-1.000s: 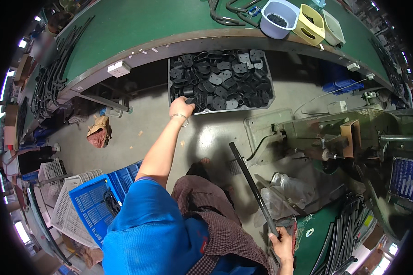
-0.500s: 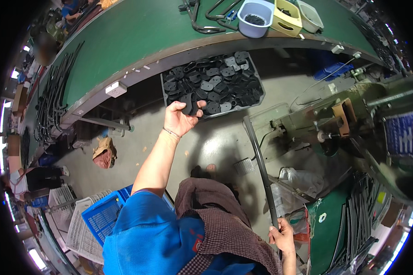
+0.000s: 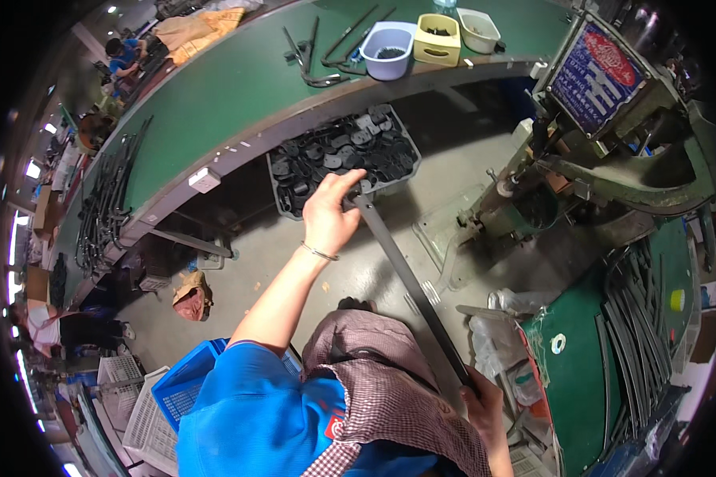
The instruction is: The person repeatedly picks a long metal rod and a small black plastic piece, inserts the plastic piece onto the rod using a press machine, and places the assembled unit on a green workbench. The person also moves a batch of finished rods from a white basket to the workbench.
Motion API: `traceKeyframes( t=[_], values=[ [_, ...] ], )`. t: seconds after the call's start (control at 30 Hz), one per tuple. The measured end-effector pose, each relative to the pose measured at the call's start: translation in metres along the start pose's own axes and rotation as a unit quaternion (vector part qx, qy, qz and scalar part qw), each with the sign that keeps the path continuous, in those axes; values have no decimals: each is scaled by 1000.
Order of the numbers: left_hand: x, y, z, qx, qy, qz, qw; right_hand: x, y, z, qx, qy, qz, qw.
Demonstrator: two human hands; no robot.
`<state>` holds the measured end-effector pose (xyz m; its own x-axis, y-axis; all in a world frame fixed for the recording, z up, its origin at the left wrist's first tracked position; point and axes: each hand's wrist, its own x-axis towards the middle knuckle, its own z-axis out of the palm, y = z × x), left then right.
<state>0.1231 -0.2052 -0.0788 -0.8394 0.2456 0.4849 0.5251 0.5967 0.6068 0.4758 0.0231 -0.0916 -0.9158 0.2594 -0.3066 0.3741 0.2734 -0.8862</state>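
Workshop floor beneath a curved green desk (image 3: pixel 215 103). Right hand (image 3: pixel 485 409) grips the long dark bar's (image 3: pixel 410 282) lower end; left hand (image 3: pixel 330 211) pinches its upper end, steadying it just above the tray of black parts (image 3: pixel 342 155).

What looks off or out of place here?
Nothing is clearly damaged or spilled. The tray of black parts sits tilted under the green table, and black strips lie loosely across the table's left end.
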Motion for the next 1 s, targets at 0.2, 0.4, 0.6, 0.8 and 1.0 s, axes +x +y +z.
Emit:
traceKeyframes(
  t=[0.2,0.4,0.6,0.8,1.0],
  values=[
    [6,37,0,160,5,70,985,-7,18,-2,-105,59,-117,986],
    [0,25,-3,234,69,95,965,1,27,-1,-164,-27,-22,986],
    [1,22,-9,217,94,110,965,6,-15,4,-232,-45,40,971],
    [8,17,-21,135,48,142,980,9,-16,0,37,-54,122,990],
    [17,12,-13,186,65,136,971,8,-15,23,-198,119,-136,963]
  ],
)
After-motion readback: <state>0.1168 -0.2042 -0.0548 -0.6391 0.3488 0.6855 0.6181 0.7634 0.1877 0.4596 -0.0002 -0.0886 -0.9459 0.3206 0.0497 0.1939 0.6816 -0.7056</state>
